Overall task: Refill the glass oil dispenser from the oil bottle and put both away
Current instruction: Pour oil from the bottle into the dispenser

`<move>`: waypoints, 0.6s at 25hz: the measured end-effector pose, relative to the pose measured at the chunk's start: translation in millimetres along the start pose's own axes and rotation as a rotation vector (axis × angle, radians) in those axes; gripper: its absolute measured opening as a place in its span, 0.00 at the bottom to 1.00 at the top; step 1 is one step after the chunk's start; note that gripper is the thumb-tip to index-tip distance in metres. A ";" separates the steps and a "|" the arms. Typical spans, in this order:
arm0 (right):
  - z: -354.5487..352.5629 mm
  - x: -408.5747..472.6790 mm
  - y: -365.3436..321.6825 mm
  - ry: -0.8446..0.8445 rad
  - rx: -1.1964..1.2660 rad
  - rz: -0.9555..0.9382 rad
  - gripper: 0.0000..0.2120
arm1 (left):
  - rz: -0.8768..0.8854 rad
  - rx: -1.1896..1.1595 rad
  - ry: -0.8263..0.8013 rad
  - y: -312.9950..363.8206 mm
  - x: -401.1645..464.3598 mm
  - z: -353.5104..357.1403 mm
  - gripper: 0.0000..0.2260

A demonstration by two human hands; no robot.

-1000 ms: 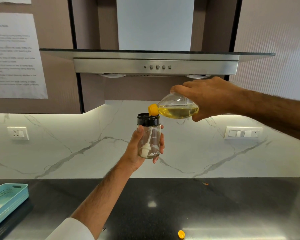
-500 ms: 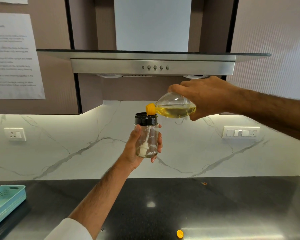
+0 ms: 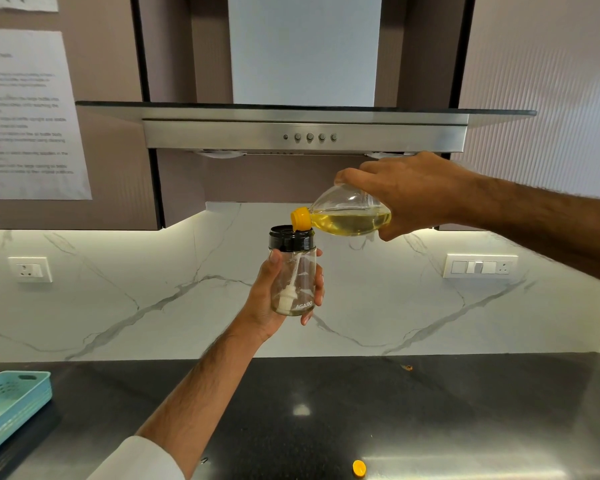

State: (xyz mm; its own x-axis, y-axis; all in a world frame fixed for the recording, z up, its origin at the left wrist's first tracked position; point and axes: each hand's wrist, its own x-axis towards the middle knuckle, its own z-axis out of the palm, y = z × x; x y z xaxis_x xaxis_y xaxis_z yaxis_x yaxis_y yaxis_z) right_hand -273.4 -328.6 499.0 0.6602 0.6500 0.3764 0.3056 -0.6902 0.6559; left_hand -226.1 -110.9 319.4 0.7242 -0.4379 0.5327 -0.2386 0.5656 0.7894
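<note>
Your left hand grips the clear, black-collared dispenser upright; your right hand grips the tipped, yellow-necked bottle of oil.

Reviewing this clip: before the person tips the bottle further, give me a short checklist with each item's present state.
1. Left hand holds the glass dispenser upright: ok.
2. Right hand has a firm grip on the oil bottle: ok.
3. Bottle's yellow spout sits over the dispenser's black top: ok.
4. Dispenser opening clear to take oil: cannot tell.
5. Oil already flowing: cannot tell, no stream visible and the dispenser looks nearly empty.
6. Loose yellow cap lies on the counter, at hand for recapping: ok.
</note>
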 end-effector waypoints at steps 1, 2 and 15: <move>-0.1 0.3 -0.1 0.002 -0.003 -0.002 0.49 | 0.003 0.002 0.002 0.3 -0.4 0.1 0.32; -0.2 0.6 -0.2 0.006 -0.007 -0.002 0.49 | 0.003 0.002 0.003 0.6 -0.8 0.4 0.32; -1.5 2.4 -0.3 0.034 -0.033 -0.015 0.49 | -0.003 -0.003 0.005 5.1 -3.6 2.2 0.32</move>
State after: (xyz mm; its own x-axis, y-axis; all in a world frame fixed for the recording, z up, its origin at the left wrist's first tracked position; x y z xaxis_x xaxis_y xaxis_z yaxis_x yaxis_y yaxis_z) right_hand -273.0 -326.4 500.6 0.6316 0.6710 0.3884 0.2922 -0.6701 0.6823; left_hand -231.4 -108.0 322.3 0.7283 -0.4356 0.5290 -0.2347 0.5667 0.7898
